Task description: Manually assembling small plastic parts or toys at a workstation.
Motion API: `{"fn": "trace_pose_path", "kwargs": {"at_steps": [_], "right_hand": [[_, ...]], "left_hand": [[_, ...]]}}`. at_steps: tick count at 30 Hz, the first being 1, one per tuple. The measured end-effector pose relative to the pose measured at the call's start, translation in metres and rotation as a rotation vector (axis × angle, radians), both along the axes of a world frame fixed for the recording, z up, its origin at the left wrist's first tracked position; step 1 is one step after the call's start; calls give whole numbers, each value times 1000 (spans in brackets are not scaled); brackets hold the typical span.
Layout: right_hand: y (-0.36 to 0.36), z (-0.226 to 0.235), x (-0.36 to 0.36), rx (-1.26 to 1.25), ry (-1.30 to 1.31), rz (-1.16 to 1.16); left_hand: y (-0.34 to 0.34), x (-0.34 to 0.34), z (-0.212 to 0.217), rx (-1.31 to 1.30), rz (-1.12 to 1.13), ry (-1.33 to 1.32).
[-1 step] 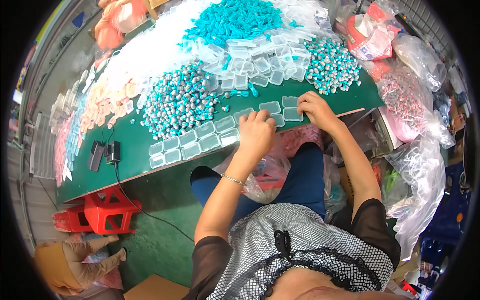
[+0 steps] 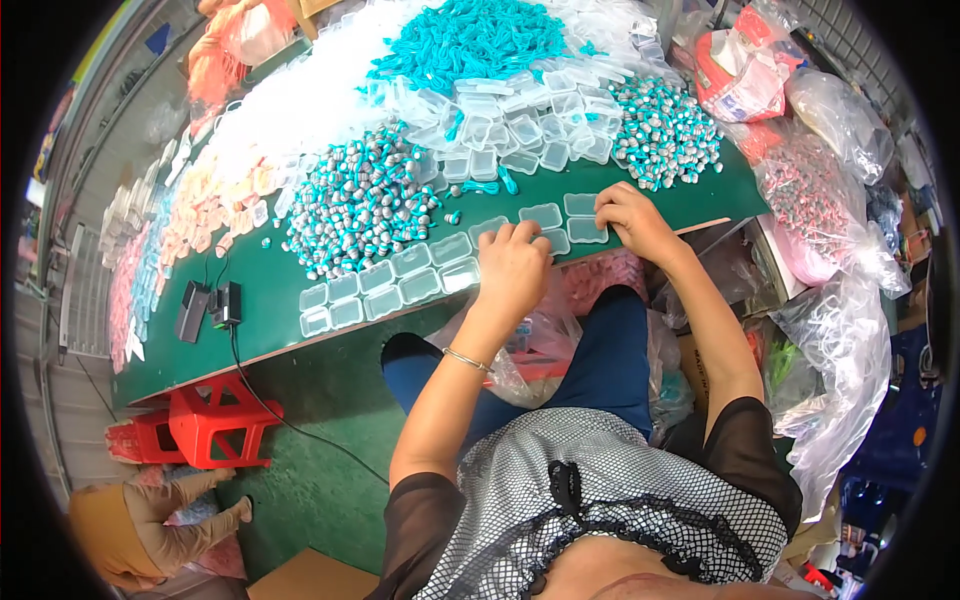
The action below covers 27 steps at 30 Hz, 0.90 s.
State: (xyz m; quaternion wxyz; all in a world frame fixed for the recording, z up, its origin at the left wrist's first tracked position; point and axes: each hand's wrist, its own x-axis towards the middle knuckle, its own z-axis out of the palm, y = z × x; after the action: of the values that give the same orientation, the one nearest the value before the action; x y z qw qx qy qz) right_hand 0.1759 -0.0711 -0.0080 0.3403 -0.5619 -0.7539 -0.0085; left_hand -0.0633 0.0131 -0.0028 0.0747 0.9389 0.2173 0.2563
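Clear plastic boxes (image 2: 420,285) lie in two rows of flat halves along the near edge of the green table. Over the right part of these rows, my left hand (image 2: 514,265) is bent down, its fingertips curled onto a box that it mostly covers. At the right end, my right hand (image 2: 632,222) has thumb and fingers curled at the right edge of another clear box (image 2: 584,230). Beyond the rows on the left is a heap of small grey-and-teal pieces (image 2: 360,200). A few loose teal pieces (image 2: 480,187) lie between the heap and the rows.
Farther back are a pile of clear boxes (image 2: 525,125), a teal cord heap (image 2: 470,45) and a second grey-and-teal heap (image 2: 660,130). Black devices (image 2: 225,305) with a cable sit at left. A red stool (image 2: 220,420) and a person (image 2: 150,525) are lower left.
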Motion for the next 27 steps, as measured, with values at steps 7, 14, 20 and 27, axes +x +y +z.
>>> {"fn": "trace_pose_path", "kwargs": {"at_steps": [7,14,20,27], "right_hand": [[12,9,-1,11,-56,-7],[63,17,8,230,-387,-474],[42,24,12,296,-333,-446],[-26,3,-3,284,69,-363]], "left_hand": [[-2,-1,4,-12,13,11],[-8,25,3,53,-56,-92],[-6,32,-10,32,-55,-30],[-6,26,-3,6,-86,-98]]}}
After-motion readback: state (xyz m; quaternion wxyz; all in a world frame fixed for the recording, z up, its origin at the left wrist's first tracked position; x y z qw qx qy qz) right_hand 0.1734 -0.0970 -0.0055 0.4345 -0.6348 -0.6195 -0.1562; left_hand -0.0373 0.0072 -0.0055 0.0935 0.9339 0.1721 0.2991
